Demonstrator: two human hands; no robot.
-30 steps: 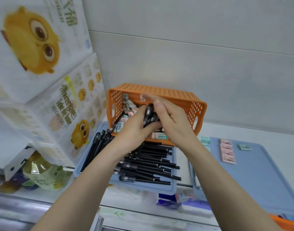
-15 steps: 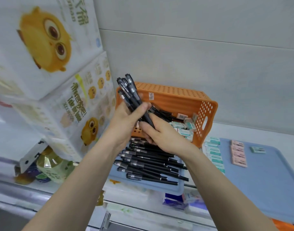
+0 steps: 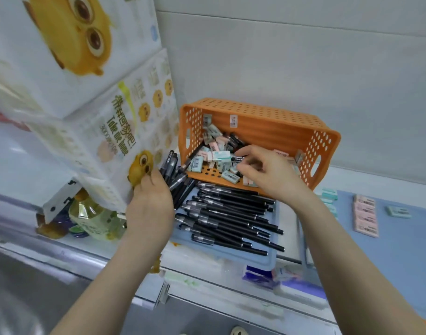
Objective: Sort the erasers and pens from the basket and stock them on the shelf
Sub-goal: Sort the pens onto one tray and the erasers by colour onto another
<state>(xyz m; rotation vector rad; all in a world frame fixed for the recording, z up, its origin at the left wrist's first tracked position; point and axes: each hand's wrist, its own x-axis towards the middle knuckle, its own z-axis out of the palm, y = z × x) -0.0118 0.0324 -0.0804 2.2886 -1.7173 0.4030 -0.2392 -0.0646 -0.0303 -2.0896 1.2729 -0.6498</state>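
Observation:
An orange basket [image 3: 267, 112] lies tipped on its side on the shelf, open toward me, with several erasers [image 3: 220, 155] and a few black pens inside. In front of it, a blue tray [image 3: 231, 256] carries a row of black pens [image 3: 231, 218]. My left hand [image 3: 150, 201] grips a bundle of black pens [image 3: 173, 172] at the tray's left edge. My right hand [image 3: 272, 175] reaches into the basket mouth, its fingers loosely curled over the erasers and its fingertips at a black pen. Whether it touches that pen is blurred.
Stacked tissue packs [image 3: 115, 131] with yellow owl prints crowd the left side, right against my left hand. A yellow bottle [image 3: 96, 218] sits under them. A second blue tray [image 3: 400, 250] at right carries pink erasers [image 3: 365, 215] and green erasers [image 3: 329, 193].
My left hand has brought the pen bundle down from in front of the basket to the tray's left edge. My right hand has let go of the bundle and moved into the basket.

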